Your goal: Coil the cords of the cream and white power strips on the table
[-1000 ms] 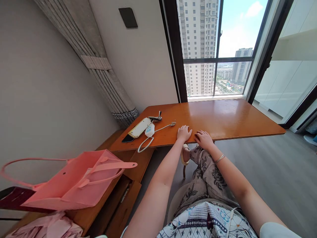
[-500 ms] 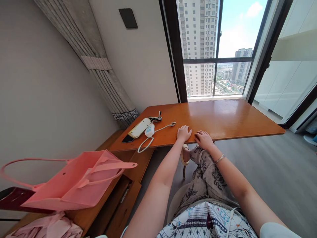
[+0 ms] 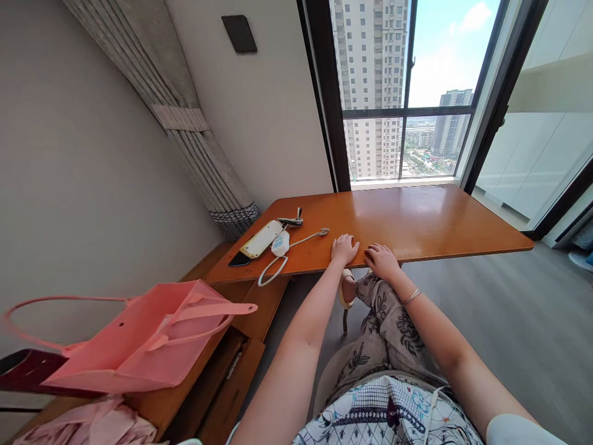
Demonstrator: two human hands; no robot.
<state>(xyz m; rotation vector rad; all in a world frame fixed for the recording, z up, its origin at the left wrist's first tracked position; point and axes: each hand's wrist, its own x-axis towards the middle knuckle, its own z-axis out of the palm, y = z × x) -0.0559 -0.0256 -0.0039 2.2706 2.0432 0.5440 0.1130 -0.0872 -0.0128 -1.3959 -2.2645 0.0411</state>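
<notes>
Got both hands resting flat and empty on the near edge of the tabletop (image 3: 417,216), left hand (image 3: 344,249) nearest the white cable (image 3: 296,241), right hand (image 3: 380,258) just beside it.

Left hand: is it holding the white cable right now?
No. The left hand lies flat and empty on the table, and the white cable lies apart to its left.

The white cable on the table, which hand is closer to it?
Left. The left hand rests on the table just right of the white cable; the right hand lies farther right.
</notes>
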